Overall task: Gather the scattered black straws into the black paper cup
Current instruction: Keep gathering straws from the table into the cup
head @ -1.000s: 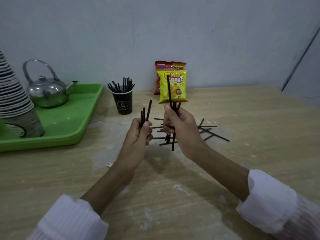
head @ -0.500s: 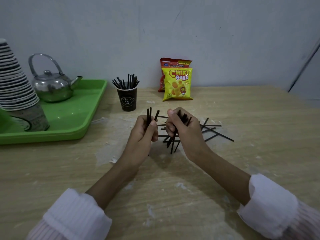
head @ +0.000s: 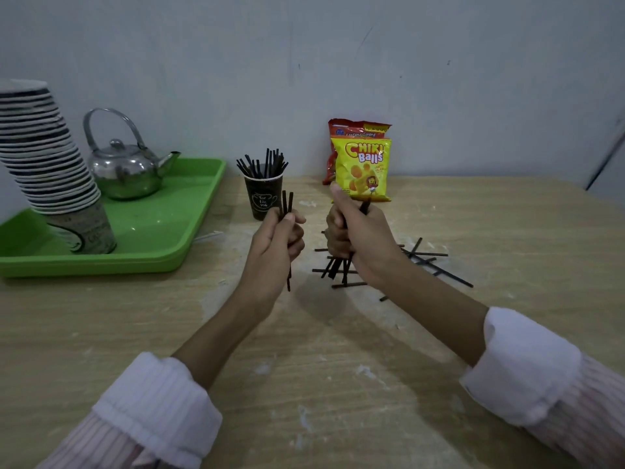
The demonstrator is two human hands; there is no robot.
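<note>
Left hand (head: 275, 240) and right hand (head: 360, 236), held apart, each clench black straws (head: 287, 202) above the table (head: 338, 367), the black paper cup (head: 262, 201) just beyond, clear of the green tray's edge (head: 101, 265).

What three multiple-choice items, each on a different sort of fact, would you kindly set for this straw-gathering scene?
1. Where does the black paper cup stand?
A. on the table, right of the green tray
B. on that tray
C. on the floor

2. What colour is the front snack bag?
A. blue
B. yellow
C. white

3. What is the right hand doing?
A. lying flat and open
B. closed on nothing
C. gripping a bundle of black straws

Answers:
1 A: its base sits on the wood beside the tray's rim.
2 B: its printed front is yellow.
3 C: straws stick out above and below the fist.
</note>
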